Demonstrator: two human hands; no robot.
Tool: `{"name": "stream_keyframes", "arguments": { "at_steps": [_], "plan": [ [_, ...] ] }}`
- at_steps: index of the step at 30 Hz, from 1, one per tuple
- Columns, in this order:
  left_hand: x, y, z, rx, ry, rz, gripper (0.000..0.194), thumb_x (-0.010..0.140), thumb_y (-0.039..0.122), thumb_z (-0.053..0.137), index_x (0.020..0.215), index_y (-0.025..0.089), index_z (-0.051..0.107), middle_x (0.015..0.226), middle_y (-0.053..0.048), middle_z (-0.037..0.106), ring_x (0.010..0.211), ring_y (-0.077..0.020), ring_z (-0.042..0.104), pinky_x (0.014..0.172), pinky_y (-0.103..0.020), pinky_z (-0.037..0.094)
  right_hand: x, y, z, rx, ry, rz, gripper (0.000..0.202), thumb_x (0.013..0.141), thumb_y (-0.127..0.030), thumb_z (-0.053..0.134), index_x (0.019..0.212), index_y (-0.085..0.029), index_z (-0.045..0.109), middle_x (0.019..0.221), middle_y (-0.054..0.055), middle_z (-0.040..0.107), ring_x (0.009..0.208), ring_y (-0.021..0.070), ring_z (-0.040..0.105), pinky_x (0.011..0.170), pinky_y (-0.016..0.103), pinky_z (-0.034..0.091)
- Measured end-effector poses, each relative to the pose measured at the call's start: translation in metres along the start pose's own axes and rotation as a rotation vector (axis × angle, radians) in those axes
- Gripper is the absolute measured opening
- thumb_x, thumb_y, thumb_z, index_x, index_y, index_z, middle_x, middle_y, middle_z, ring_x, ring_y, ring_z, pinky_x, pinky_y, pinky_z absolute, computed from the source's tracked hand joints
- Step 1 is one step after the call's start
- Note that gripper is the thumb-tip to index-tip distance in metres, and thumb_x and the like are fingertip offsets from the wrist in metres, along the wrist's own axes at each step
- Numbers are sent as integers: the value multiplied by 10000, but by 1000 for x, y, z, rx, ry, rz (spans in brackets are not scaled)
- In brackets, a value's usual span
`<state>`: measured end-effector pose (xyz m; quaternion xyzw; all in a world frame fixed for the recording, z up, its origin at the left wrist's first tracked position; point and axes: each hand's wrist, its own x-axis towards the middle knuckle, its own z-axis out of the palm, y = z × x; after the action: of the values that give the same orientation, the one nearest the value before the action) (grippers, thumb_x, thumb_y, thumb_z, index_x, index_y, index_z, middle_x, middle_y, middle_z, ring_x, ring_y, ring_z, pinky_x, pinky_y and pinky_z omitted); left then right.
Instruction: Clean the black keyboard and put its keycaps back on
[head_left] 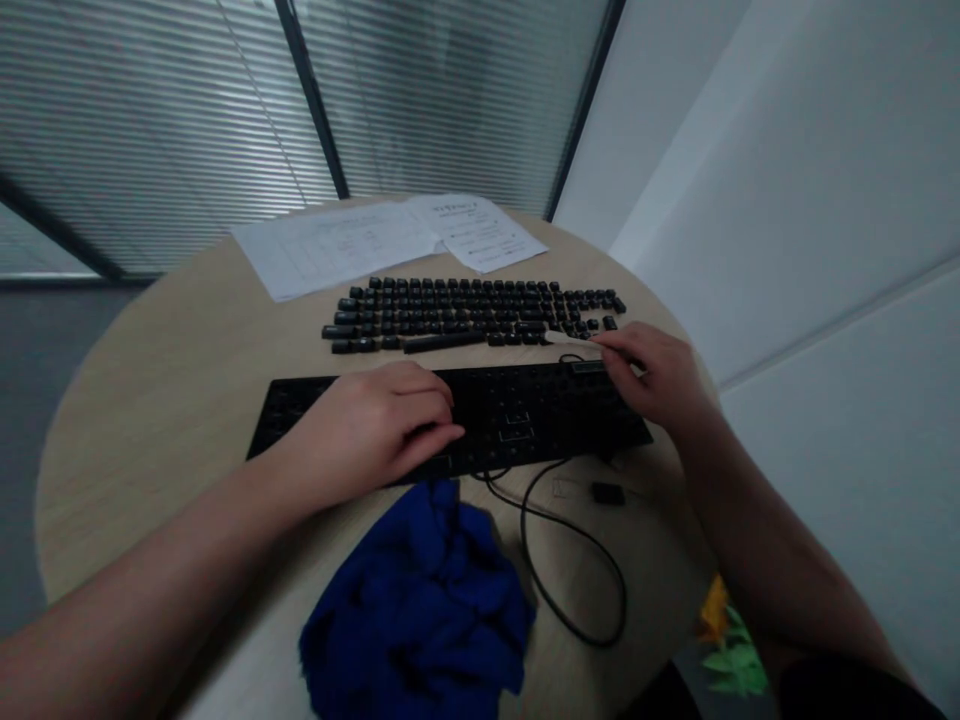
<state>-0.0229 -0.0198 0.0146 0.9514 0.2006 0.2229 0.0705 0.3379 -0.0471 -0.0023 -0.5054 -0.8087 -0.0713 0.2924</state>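
Note:
A black keyboard base (525, 410), its keycaps off, lies face up across the table. My left hand (375, 420) is over its left half, fingers curled and thumb drawn in close. What those fingers hold, if anything, is hidden. At the base's right end, my right hand (649, 370) pinches a slim pale stick-like tool (574, 340) between thumb and fingers. The tool's wider end points left, over the lower edge of the loose black keycaps (450, 305), which are laid out in keyboard order behind the base.
A crumpled blue cloth (427, 610) lies in front of the base. Beside it loops a black cable (577, 630), with a small dark piece (607, 493) near it. Printed sheets (345, 240) lie at the back of the round table (135, 400). A wall stands at the right.

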Motion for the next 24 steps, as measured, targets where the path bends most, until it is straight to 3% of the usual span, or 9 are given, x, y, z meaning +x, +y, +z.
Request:
{"name": "stream_keyframes", "arguments": {
  "at_steps": [4,8,11,13,15,19,20,22,24],
  "plan": [
    [-10,-8,-19,48,200,-167,341,1015,396,517,798,185,673,808,-50,693,778,-183,652,727,-306,507,3,-21,-2,-12,-46,-77,282,914,-183,519,1097,-207,732,972,102,723,914,246,669,828,415,554],
    [-20,-20,-26,40,354,-359,348,1004,418,500,756,204,617,743,-26,651,699,-165,594,666,-290,456,-1,-74,-11,60,-222,-220,306,935,-141,499,1134,-189,727,971,87,704,899,206,656,794,348,549],
    [-21,-28,-30,49,393,-416,340,986,415,516,737,202,603,687,-14,611,664,-164,556,654,-297,422,-12,-115,-15,92,-341,-292,307,962,-129,492,1157,-171,726,987,93,702,900,200,662,786,333,545],
    [-20,-23,-36,72,358,-398,333,986,399,516,744,194,615,700,-21,614,673,-168,558,663,-300,416,-21,-133,-17,61,-365,-266,303,959,-127,506,1164,-167,725,985,96,700,893,205,667,779,334,546],
    [-21,-3,-45,98,249,-335,313,990,380,523,778,187,648,761,-38,650,718,-180,588,694,-306,433,-31,-142,-22,17,-347,-194,304,950,-124,516,1168,-170,723,982,94,699,890,207,672,781,335,549],
    [-45,69,-48,41,-115,-110,226,968,366,595,996,184,727,954,-83,711,893,-237,663,800,-367,519,-55,-140,-39,-63,-256,-14,301,944,-127,512,1159,-179,715,987,95,703,879,210,678,775,341,549],
    [-56,87,-42,20,-192,-55,281,924,399,668,1105,192,725,1051,-102,718,977,-267,670,852,-403,539,-61,-137,-45,-76,-230,26,294,942,-133,511,1148,-181,715,971,92,702,865,212,679,766,344,547],
    [-77,112,-24,25,-249,-25,648,808,474,792,1377,216,621,1384,-161,629,1248,-366,596,1034,-528,495,-74,-130,-54,-86,-179,98,281,941,-147,506,1126,-178,716,943,86,699,835,215,680,751,349,543],
    [-93,122,-3,48,-263,-39,821,771,489,813,1493,231,520,1525,-192,518,1385,-430,486,1109,-613,426,-84,-122,-61,-87,-116,147,265,937,-158,505,1093,-167,718,925,88,699,826,222,682,745,357,542]
  ]
}}
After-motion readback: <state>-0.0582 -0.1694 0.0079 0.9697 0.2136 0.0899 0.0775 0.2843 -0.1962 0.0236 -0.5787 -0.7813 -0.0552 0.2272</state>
